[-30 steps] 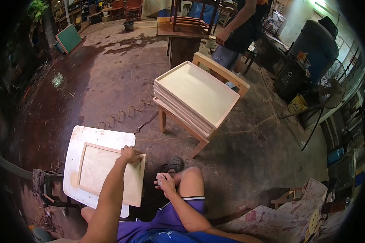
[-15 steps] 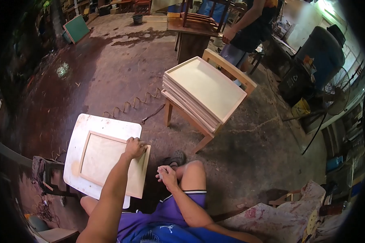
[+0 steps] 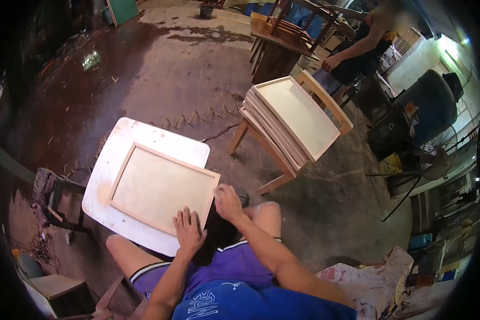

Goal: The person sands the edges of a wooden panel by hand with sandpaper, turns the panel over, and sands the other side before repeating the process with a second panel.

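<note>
A shallow wooden tray with a thin raised rim lies on a worn white board in front of me. My left hand rests on the tray's near rim close to the right corner, its fingers stretched out and slightly spread. Against the outer right edge of the tray, my right hand is closed with the fingers bent together. Whatever it pinches is small and mostly hidden by the fingers.
A wooden chair ahead right carries a stack of similar trays. Beyond it a person stands by a dark table. A coiled hose crosses the floor. Bins and a fan are at right.
My left hand has slid from the tray's far right part to its near rim. My right hand has moved from above my knee up to the tray's right edge. My view has shifted.
</note>
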`<state>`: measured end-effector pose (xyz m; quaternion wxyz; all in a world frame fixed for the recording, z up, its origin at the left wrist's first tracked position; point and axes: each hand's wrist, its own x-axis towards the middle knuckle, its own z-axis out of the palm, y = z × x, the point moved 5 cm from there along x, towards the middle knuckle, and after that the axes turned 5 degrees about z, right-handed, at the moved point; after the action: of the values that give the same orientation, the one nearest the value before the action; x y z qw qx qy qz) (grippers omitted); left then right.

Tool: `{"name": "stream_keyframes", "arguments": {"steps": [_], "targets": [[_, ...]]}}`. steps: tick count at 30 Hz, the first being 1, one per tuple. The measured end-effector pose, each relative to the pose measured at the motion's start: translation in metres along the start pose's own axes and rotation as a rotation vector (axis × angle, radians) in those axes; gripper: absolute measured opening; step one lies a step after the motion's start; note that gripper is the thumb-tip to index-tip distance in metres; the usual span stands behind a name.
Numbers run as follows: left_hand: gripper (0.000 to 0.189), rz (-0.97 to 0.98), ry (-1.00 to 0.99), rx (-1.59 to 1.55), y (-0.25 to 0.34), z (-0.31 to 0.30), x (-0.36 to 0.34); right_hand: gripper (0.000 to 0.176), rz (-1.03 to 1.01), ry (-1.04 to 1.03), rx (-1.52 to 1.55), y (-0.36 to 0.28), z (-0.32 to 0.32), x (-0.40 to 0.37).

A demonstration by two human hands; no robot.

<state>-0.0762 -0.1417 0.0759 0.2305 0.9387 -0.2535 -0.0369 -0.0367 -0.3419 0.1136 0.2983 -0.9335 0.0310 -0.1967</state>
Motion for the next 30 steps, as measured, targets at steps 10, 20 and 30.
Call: {"name": "stream_keyframes", "arguments": {"steps": [10, 20, 30], "targets": [[0.070, -0.205, 0.408, -0.133, -0.054, -0.018, 0.008, 0.033, -0.129, -0.212, -0.304, 0.028, 0.018, 0.020], [0.065, -0.583, 0.471, 0.128, -0.153, -0.035, 0.029, 0.030, -0.222, -0.237, -0.312, 0.009, 0.017, 0.042], [0.070, -0.654, 0.369, 0.090, -0.150, -0.037, 0.032, 0.023, -0.361, -0.331, -0.436, 0.028, 0.041, 0.053]]}}
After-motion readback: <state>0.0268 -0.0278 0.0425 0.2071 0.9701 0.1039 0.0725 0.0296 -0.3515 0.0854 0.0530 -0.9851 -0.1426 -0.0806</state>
